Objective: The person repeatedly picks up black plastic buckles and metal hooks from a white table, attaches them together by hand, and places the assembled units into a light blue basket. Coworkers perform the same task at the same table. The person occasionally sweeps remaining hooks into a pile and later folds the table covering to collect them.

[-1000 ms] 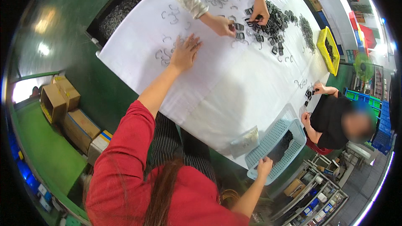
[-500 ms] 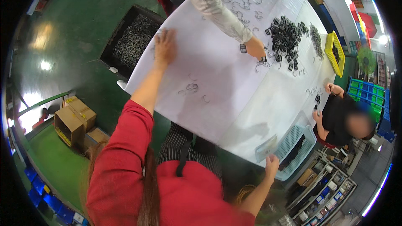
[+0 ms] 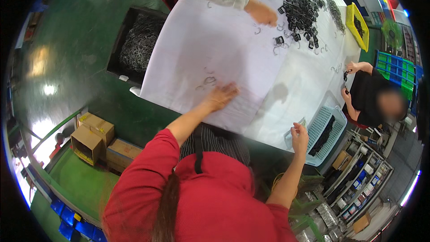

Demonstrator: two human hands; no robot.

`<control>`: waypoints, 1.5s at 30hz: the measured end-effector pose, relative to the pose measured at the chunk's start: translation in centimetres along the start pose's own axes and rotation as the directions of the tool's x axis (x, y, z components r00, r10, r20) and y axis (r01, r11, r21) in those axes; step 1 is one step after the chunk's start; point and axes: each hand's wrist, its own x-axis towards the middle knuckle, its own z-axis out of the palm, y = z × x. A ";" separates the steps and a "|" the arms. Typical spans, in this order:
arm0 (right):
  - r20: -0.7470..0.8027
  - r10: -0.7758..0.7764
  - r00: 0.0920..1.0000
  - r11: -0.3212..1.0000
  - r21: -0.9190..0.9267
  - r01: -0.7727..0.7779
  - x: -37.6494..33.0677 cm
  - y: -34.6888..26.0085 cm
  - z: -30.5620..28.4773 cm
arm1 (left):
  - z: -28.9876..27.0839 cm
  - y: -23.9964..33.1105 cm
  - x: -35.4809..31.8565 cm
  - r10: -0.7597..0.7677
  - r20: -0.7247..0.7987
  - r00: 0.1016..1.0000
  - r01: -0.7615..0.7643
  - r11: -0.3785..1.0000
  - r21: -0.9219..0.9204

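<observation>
My left hand [image 3: 221, 96] lies flat on the white-covered table [image 3: 179, 71] near its front edge, fingers outstretched, holding nothing. Just beyond it are a few thin curved wire pieces [image 3: 209, 80]. At the right, my right hand [image 3: 299, 138] is raised by the table's edge with its fingers curled together. A clear plastic piece [image 3: 289, 140] shows behind those fingers; whether they grip it is hidden. Next to that hand stands a light-blue basket [image 3: 319, 127] with black items [image 3: 323, 136] inside.
Across the table a co-worker's hand [image 3: 263, 13] reaches toward a pile of black buckle-like parts [image 3: 302, 15]. Another person [image 3: 376, 94] handles black parts at the right. A yellow basket [image 3: 365, 36] stands far right; a dark bin of wire pieces [image 3: 139, 47] is left, cardboard boxes [image 3: 85, 141] lower left.
My left hand has swept from the table's left side to the right, nearer me. My right hand has moved up over the clear plastic piece. The co-worker's hand has drawn back; the view has shifted.
</observation>
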 end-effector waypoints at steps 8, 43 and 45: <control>0.049 0.003 0.999 0.999 0.043 -0.006 2.2 2.4 2.0 | -5.3 -16.6 -9.1 -0.599 -0.195 0.777 0.629 0.730 0.267; 0.031 -0.692 0.721 0.720 -0.043 0.693 53.0 -5.2 0.4 | 1.3 6.1 30.7 -0.323 -0.034 0.946 0.305 0.919 -0.249; -0.024 -0.786 0.618 0.619 -0.015 0.786 46.8 -3.1 0.7 | 1.1 5.7 30.5 -0.344 -0.114 0.932 0.303 0.912 -0.275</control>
